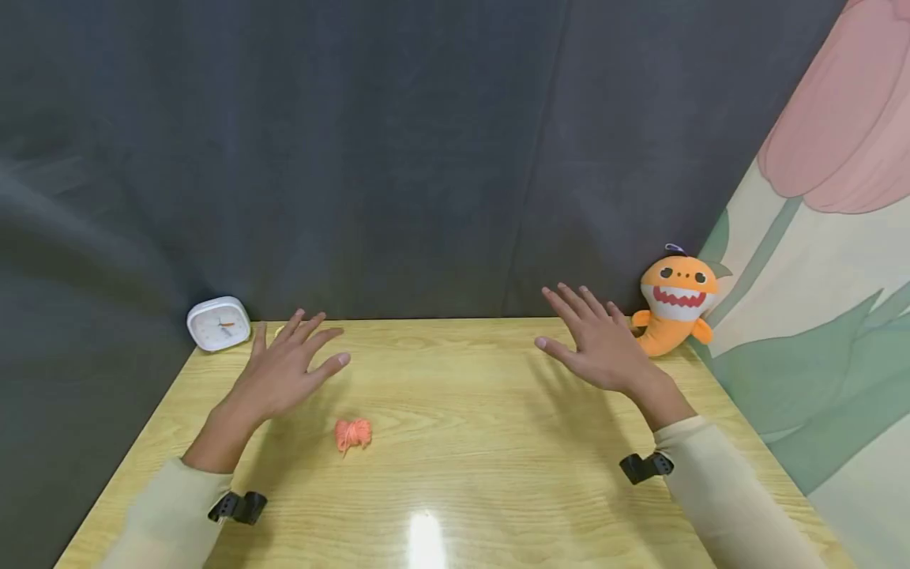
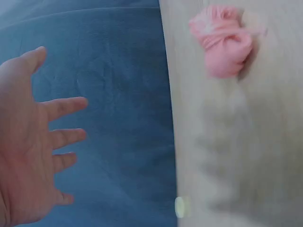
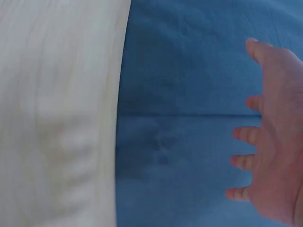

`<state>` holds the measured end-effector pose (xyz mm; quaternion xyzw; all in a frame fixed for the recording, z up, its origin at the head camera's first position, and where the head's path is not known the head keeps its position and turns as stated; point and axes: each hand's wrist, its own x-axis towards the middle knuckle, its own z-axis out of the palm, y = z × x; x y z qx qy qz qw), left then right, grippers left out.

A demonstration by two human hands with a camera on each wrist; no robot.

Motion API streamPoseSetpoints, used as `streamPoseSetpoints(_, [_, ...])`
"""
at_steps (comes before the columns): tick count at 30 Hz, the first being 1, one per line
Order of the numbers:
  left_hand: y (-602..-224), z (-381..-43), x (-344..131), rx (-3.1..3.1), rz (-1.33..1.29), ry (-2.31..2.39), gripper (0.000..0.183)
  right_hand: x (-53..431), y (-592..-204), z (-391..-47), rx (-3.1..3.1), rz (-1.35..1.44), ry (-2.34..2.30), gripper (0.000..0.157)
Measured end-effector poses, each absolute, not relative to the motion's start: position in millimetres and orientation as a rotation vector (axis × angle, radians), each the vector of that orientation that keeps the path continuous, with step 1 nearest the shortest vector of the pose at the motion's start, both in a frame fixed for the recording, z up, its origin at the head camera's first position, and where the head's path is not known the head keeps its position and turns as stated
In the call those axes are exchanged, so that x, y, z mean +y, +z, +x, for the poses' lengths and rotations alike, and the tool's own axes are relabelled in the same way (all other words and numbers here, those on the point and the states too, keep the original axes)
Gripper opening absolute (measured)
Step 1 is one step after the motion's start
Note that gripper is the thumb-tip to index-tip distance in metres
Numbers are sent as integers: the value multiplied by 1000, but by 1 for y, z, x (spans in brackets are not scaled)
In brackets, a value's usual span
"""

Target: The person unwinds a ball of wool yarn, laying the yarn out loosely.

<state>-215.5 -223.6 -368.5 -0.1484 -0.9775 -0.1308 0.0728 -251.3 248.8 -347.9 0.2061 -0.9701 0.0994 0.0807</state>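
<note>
My left hand and right hand are empty, fingers spread; the coral yarn bundle lies below, inward of my left. Pinching its bound waist should best keep strands tidy.

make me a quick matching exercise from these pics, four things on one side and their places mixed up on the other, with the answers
Things
1. white rounded-square clock
2. coral-pink bundle of yarn
3. orange plush shark toy
4. dark cloth backdrop

Places
A. at the far right corner of the pale wooden table
B. behind the table's far edge
C. at the table's far left corner
D. on the tabletop, nearest the head camera of the four

Pairs: 1-C, 2-D, 3-A, 4-B
</note>
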Motion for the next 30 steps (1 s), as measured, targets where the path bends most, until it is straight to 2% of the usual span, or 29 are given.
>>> streamPoseSetpoints(7, [-401,-195,-230,-2930,-427,-593,57,216,-378,-246,-2812,702,523,71])
streamPoseSetpoints(14, [-433,-180,-231,-2922,-444,-724,46,162,-408,-237,-2729,869,728,61])
streamPoseSetpoints(21, [-452,-177,-235,-2956,-435,-1124,45,98,-436,-228,-2736,1156,934,50])
streamPoseSetpoints(30, [-463,-183,-237,-2953,-442,-1204,46,49,-459,-219,-2722,1362,1157,43])
